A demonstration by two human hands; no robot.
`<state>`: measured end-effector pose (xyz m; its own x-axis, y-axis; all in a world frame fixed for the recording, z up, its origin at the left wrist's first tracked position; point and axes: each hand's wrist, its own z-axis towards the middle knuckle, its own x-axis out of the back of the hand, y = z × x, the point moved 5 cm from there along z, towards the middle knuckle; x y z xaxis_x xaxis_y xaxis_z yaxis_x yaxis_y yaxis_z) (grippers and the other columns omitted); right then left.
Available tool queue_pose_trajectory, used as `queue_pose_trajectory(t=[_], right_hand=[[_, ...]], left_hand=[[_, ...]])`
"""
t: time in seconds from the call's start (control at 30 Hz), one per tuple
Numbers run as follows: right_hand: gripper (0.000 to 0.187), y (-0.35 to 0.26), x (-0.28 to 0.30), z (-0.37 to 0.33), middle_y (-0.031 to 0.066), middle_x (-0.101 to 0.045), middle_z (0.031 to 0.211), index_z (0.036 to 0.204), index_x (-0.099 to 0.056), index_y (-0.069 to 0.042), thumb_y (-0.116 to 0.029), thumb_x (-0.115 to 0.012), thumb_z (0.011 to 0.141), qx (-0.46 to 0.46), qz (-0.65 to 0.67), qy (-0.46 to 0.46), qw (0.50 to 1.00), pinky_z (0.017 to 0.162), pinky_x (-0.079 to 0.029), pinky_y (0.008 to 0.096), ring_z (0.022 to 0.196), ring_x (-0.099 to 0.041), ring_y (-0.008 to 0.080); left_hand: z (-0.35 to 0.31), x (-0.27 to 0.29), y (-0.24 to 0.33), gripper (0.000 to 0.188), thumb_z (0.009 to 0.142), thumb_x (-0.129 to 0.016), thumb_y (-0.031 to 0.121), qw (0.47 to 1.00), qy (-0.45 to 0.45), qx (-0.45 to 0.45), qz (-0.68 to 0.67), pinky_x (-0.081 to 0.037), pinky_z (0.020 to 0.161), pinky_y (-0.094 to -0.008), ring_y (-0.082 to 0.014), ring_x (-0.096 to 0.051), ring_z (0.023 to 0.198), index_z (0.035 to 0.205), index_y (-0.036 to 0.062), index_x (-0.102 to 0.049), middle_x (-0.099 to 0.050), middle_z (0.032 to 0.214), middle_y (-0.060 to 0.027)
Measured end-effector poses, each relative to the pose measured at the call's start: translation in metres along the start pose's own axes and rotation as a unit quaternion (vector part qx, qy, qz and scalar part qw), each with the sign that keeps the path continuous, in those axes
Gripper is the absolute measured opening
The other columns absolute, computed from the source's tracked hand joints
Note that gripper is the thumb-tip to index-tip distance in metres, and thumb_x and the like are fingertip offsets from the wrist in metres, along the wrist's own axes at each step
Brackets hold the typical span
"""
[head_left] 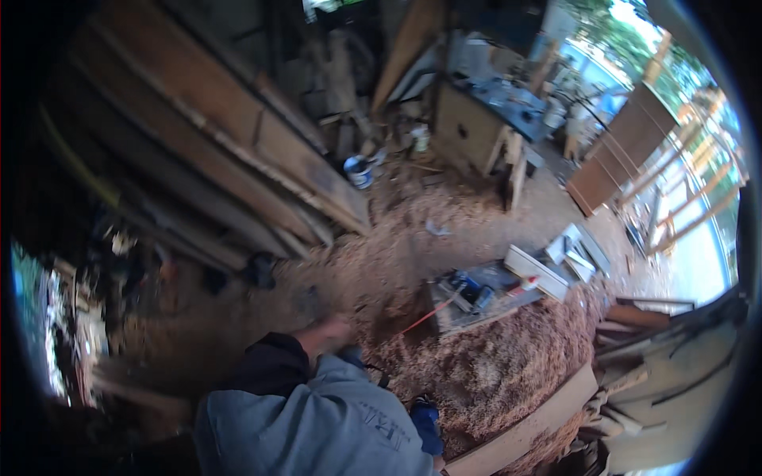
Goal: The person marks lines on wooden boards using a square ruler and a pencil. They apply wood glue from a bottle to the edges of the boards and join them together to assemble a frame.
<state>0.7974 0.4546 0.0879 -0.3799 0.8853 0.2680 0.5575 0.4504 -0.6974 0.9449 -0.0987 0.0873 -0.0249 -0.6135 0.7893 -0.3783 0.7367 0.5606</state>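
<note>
My left hand reaches out ahead of the dark sleeve, smeared by motion, over the dusty floor. Its fingers cannot be made out, nor whether it holds anything. At the lower edge, a small patch of my right hand shows beside my grey shirt, at the near end of a long wooden board. Most of that hand is hidden, so its grip is unclear. The board slants up to the right over a heap of wood shavings.
A low bench beyond the heap carries a blue-and-black power tool, a red-and-white bottle and pale wood pieces. Tall planks lean at left. A paint can and a cluttered worktable stand farther back.
</note>
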Motion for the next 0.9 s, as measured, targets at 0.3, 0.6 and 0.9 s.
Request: queue_pose_trajectory(t=[0.3,0.6,0.9], right_hand=[[0.023,-0.070,-0.095,-0.019,0.0081,-0.064,0.083,0.109,-0.066,-0.010,-0.021,-0.062,0.089,-0.014,-0.116,-0.115,0.986,0.057,-0.049,0.0378,0.068,-0.062,0.0221],[0.023,-0.167,-0.212,0.047,0.0066,-0.063,0.085,0.111,-0.065,-0.012,-0.017,-0.062,0.089,0.036,-0.231,-0.269,0.934,0.057,-0.049,0.0374,0.069,-0.061,0.0208],[0.021,-0.274,-0.493,0.062,0.0041,-0.053,0.085,0.109,-0.058,-0.014,-0.026,-0.048,0.095,0.074,-0.373,-0.458,0.804,0.058,-0.042,0.0385,0.069,-0.051,0.0206]], left_hand=[[-0.360,0.027,-0.242,0.023,0.094,-0.056,0.019,0.849,0.109,0.518,-0.012,-0.051,0.080,-0.0475,-0.0325,-0.065,0.084,0.100,0.0043,-0.072,-0.069,0.097,-0.0189],[-0.278,0.032,-0.103,0.031,0.089,-0.063,0.037,0.906,0.024,0.330,-0.263,-0.054,0.076,-0.0436,-0.0311,-0.069,0.084,0.099,0.0085,-0.072,-0.072,0.095,-0.0151],[-0.364,-0.026,-0.185,0.037,0.088,-0.056,0.033,0.807,0.144,0.548,-0.167,-0.053,0.077,-0.0483,-0.0377,-0.069,0.087,0.094,0.0006,-0.072,-0.069,0.091,-0.0243]])
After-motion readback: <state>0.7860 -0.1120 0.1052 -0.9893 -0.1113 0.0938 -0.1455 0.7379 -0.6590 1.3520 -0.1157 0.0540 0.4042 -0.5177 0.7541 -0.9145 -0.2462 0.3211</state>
